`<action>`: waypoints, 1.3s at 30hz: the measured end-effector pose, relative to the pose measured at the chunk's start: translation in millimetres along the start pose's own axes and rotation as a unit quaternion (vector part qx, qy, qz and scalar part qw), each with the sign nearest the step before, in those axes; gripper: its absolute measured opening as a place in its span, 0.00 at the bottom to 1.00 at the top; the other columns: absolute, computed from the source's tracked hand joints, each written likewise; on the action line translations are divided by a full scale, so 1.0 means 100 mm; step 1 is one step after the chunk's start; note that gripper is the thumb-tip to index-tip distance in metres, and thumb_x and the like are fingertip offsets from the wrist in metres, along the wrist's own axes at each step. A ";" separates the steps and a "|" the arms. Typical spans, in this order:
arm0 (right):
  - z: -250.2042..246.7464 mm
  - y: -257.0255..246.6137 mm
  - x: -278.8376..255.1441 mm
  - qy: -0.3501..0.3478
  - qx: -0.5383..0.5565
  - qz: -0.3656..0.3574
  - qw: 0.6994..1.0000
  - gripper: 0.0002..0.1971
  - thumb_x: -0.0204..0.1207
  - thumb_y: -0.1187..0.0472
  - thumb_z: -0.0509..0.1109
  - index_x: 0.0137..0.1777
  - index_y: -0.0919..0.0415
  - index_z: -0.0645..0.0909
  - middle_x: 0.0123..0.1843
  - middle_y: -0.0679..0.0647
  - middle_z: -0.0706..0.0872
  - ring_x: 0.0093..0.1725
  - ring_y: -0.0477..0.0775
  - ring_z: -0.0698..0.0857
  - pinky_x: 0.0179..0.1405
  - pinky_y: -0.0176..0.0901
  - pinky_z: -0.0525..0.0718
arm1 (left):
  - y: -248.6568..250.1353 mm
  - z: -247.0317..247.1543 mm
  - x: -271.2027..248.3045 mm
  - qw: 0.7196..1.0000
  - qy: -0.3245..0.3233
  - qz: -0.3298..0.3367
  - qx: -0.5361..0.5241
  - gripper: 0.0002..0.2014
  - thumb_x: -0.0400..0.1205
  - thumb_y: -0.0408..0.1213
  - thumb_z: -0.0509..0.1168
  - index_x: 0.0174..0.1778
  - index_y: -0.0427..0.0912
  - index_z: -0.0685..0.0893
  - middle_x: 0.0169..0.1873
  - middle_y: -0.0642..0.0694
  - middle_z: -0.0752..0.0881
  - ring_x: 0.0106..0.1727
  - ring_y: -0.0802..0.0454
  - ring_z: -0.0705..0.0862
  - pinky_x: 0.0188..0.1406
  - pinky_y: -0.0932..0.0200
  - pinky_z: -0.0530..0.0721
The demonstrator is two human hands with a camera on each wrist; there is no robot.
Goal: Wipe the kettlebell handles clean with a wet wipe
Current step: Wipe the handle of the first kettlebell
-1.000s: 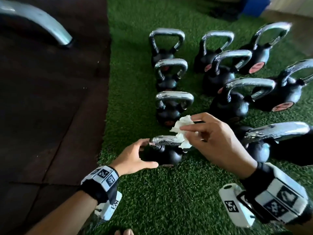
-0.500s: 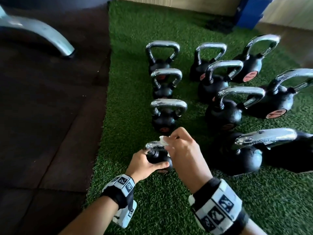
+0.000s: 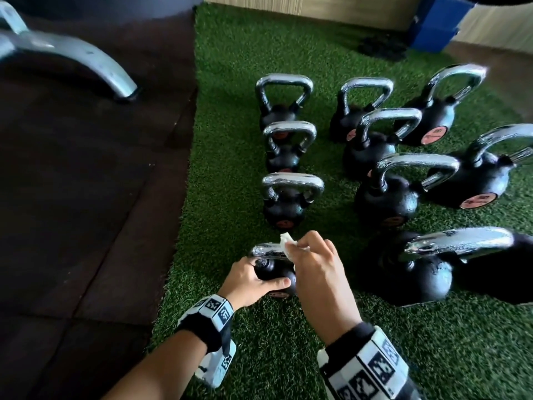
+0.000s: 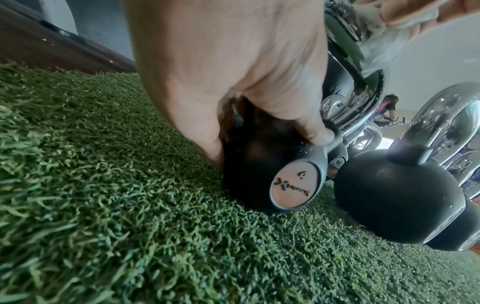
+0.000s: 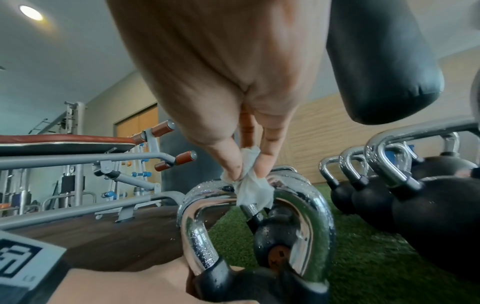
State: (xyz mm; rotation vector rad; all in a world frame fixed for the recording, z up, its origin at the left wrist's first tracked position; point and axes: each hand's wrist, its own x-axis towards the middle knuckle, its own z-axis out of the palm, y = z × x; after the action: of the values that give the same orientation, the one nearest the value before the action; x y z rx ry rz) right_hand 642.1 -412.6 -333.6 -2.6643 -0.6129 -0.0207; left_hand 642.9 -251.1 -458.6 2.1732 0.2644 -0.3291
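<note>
The nearest small black kettlebell (image 3: 274, 272) stands on the green turf, its chrome handle (image 3: 266, 251) beaded with drops. My left hand (image 3: 253, 280) grips its round body (image 4: 249, 164), thumb across the front. My right hand (image 3: 314, 264) pinches a crumpled white wet wipe (image 3: 287, 245) and presses it on the top of the handle (image 5: 306, 197); the wipe (image 5: 253, 189) drapes over the bar between thumb and fingers. Several more chrome-handled kettlebells (image 3: 284, 197) stand in rows beyond and to the right.
A large kettlebell (image 3: 415, 272) stands close on the right of my right hand. Dark rubber flooring (image 3: 86, 197) borders the turf (image 3: 274, 356) on the left, with a grey metal machine foot (image 3: 86, 64) on it. A blue box (image 3: 435, 24) stands far back.
My right hand has closed over the wipe and come down onto the handle, where it stays pinched. The left hand has tightened round the kettlebell body. The view has pulled back a little.
</note>
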 end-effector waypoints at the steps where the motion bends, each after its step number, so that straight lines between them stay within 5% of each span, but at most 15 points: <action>1: 0.00 0.02 -0.01 0.008 0.014 0.004 1.000 0.20 0.71 0.73 0.77 0.61 0.54 0.86 0.50 0.46 0.76 0.46 0.49 0.75 0.43 0.36 0.81 | 0.00 0.00 0.00 1.000 0.001 -0.001 -0.001 0.35 0.67 0.67 0.79 0.64 0.50 0.87 0.57 0.53 0.92 0.56 0.55 0.91 0.58 0.53 0.90; 5: -0.07 0.17 -0.05 0.059 0.063 0.054 0.995 0.19 0.74 0.73 0.75 0.64 0.60 0.88 0.47 0.52 0.79 0.40 0.53 0.83 0.38 0.50 0.89 | -0.01 0.03 -0.02 1.000 0.021 0.001 -0.007 0.36 0.67 0.67 0.80 0.67 0.52 0.85 0.60 0.55 0.90 0.58 0.57 0.88 0.61 0.64 0.86; 10: -0.03 0.21 -0.05 0.071 0.055 0.050 0.995 0.18 0.78 0.72 0.70 0.65 0.62 0.88 0.48 0.52 0.79 0.40 0.55 0.83 0.39 0.51 0.89 | -0.03 0.04 -0.02 1.000 0.027 0.003 -0.013 0.36 0.66 0.67 0.81 0.66 0.52 0.85 0.60 0.55 0.90 0.57 0.59 0.88 0.57 0.67 0.84; 14: 0.06 0.33 -0.07 0.134 0.090 0.109 0.981 0.18 0.77 0.76 0.70 0.64 0.61 0.89 0.47 0.48 0.80 0.39 0.39 0.81 0.42 0.20 0.80 | -0.05 0.06 0.00 0.999 0.027 0.007 -0.025 0.36 0.67 0.65 0.82 0.67 0.51 0.85 0.62 0.55 0.89 0.61 0.56 0.88 0.63 0.65 0.83; 16: 0.08 0.46 -0.06 0.125 0.131 0.183 0.966 0.17 0.80 0.74 0.70 0.64 0.59 0.89 0.47 0.47 0.82 0.42 0.34 0.81 0.40 0.15 0.76 | -0.05 0.06 0.00 0.999 0.027 0.006 -0.036 0.35 0.66 0.64 0.82 0.66 0.51 0.86 0.61 0.56 0.89 0.61 0.56 0.88 0.62 0.66 0.82; 21: 0.17 0.69 -0.05 0.097 0.214 0.262 0.936 0.17 0.79 0.70 0.72 0.60 0.50 0.91 0.53 0.47 0.90 0.46 0.47 0.88 0.41 0.35 0.80 | -0.06 0.04 -0.02 0.998 0.027 0.016 -0.055 0.31 0.65 0.62 0.83 0.61 0.57 0.85 0.55 0.60 0.88 0.54 0.64 0.87 0.55 0.79 0.78; 23: 0.24 0.73 -0.05 0.108 0.254 0.282 0.919 0.16 0.79 0.69 0.73 0.58 0.49 0.92 0.50 0.46 0.92 0.41 0.45 0.87 0.36 0.35 0.81 | -0.04 0.03 -0.02 0.997 0.024 0.020 -0.065 0.25 0.64 0.63 0.83 0.53 0.65 0.83 0.49 0.70 0.87 0.49 0.77 0.84 0.47 0.89 0.72; 27: 0.42 0.77 -0.05 0.060 0.368 0.361 0.855 0.13 0.76 0.68 0.77 0.57 0.54 0.92 0.47 0.47 0.95 0.46 0.46 0.93 0.45 0.40 0.90 | -0.02 0.02 -0.03 0.996 0.018 0.061 -0.065 0.21 0.63 0.70 0.79 0.51 0.79 0.83 0.47 0.82 0.87 0.51 0.86 0.82 0.51 0.87 0.77; 30: 0.57 0.71 -0.07 0.032 0.372 0.381 0.846 0.11 0.75 0.68 0.78 0.54 0.53 0.93 0.44 0.46 0.95 0.48 0.57 0.93 0.50 0.54 0.92 | -0.02 0.00 -0.04 0.990 0.008 0.103 -0.096 0.27 0.66 0.71 0.78 0.61 0.74 0.85 0.55 0.73 0.90 0.57 0.75 0.87 0.60 0.71 0.85; 32: 0.58 0.72 -0.08 0.031 0.379 0.384 0.841 0.10 0.76 0.66 0.78 0.54 0.53 0.93 0.43 0.47 0.95 0.46 0.54 0.94 0.50 0.51 0.93 | -0.02 -0.02 -0.06 0.989 -0.006 0.097 -0.109 0.31 0.67 0.69 0.80 0.65 0.66 0.87 0.56 0.70 0.91 0.59 0.73 0.87 0.62 0.69 0.85; 35: 0.43 0.77 -0.12 -0.023 0.383 0.383 0.840 0.07 0.76 0.65 0.79 0.51 0.56 0.91 0.43 0.51 0.95 0.41 0.50 0.94 0.39 0.41 0.91 | 0.01 -0.14 -0.15 0.997 -0.075 -0.001 0.006 0.22 0.74 0.66 0.75 0.57 0.56 0.89 0.41 0.64 0.91 0.42 0.75 0.87 0.45 0.74 0.85; 37: 0.30 0.77 -0.18 -0.089 0.399 0.359 0.839 0.07 0.74 0.69 0.79 0.49 0.58 0.91 0.43 0.54 0.95 0.43 0.52 0.94 0.37 0.39 0.90 | 0.02 -0.26 -0.23 0.988 -0.119 -0.078 0.066 0.21 0.79 0.64 0.71 0.51 0.49 0.90 0.37 0.59 0.89 0.33 0.65 0.86 0.37 0.65 0.85; 39: 0.18 0.70 -0.22 -0.155 0.408 0.310 0.845 0.08 0.73 0.69 0.81 0.50 0.58 0.92 0.44 0.53 0.95 0.45 0.51 0.94 0.38 0.32 0.87 | 0.01 -0.33 -0.31 0.983 -0.137 -0.111 -0.053 0.25 0.80 0.65 0.69 0.53 0.44 0.91 0.37 0.56 0.88 0.33 0.59 0.85 0.35 0.63 0.83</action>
State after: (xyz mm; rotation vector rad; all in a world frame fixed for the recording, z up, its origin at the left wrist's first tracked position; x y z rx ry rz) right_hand 650.6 -472.2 -379.1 -1.8937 0.1820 0.7012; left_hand 618.2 -227.1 -428.6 1.9681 0.3617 -0.7170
